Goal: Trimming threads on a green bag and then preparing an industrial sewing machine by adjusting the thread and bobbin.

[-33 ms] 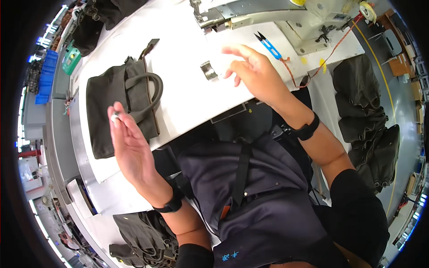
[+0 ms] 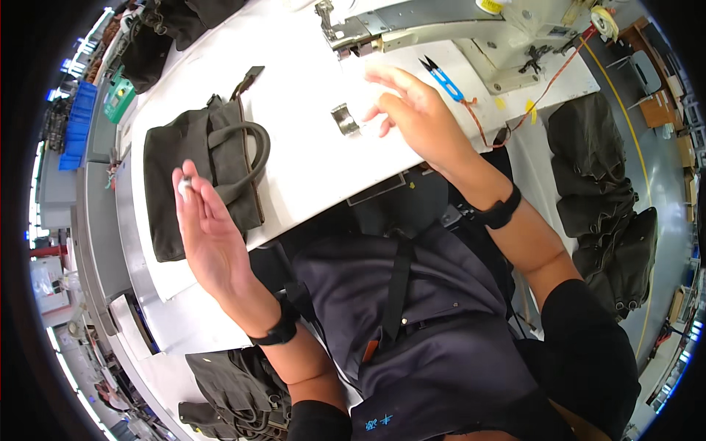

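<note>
My left hand (image 2: 213, 239) hovers over the near left side of a dark olive handbag (image 2: 180, 180) lying on the white table. Its fingers are stretched out, and a small white bit (image 2: 185, 185) shows at a fingertip; whether it is worn or held I cannot tell. My right hand (image 2: 423, 114) is raised above the table in front of the sewing machine (image 2: 419, 33), its fingers loosely bent and apart with nothing visible between them. Just left of those fingers is a small shiny metal part (image 2: 343, 119) on the table.
Blue thread snips (image 2: 445, 79) on an orange cord (image 2: 476, 125) lie right of my right hand. More dark bags hang or lie at the right (image 2: 592, 169), at the lower left (image 2: 235, 389) and at the far left (image 2: 143, 55). The table's near edge (image 2: 316, 213) runs before my lap.
My left hand has shifted slightly to the left. My right hand has moved very little, and the bag lies as before.
</note>
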Demonstrator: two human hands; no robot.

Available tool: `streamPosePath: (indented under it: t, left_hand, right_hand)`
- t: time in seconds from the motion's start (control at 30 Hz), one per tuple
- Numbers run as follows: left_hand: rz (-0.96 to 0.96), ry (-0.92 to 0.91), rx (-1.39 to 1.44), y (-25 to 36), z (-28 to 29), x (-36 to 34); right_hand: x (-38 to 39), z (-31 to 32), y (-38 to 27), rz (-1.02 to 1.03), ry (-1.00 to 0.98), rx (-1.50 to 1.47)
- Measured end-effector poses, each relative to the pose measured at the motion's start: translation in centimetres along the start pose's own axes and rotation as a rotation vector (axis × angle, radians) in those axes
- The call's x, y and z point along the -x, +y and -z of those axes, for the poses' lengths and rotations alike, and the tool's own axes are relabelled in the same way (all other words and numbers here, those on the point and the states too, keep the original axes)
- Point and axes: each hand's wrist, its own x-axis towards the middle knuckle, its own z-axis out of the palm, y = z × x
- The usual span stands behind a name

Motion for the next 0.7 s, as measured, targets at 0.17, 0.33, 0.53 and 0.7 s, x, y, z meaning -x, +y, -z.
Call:
streamPosePath:
  t: [0.17, 0.33, 0.53, 0.7]
  left_hand:
    - [0.008, -0.063, -0.15, -4.2, -2.9, -4.1]
    - [0.128, -0.031, -0.12, -9.3, -5.3, -6.5]
    - [0.168, -0.056, -0.1, -14.4, -8.7, -6.6]
    - [0.114, 0.002, -0.179, -16.4, -10.1, -6.0]
  right_hand:
    - [-4.4, -2.0, 0.8, -0.123, -0.034, -0.684]
    - [-3.4, -2.7, 0.3, 0.015, -0.041, -0.621]
    - [-2.8, -0.8, -2.0, 0.068, 0.039, -0.45]
    - [-3.2, 0.5, -2.7, 0.041, 0.048, -0.434]
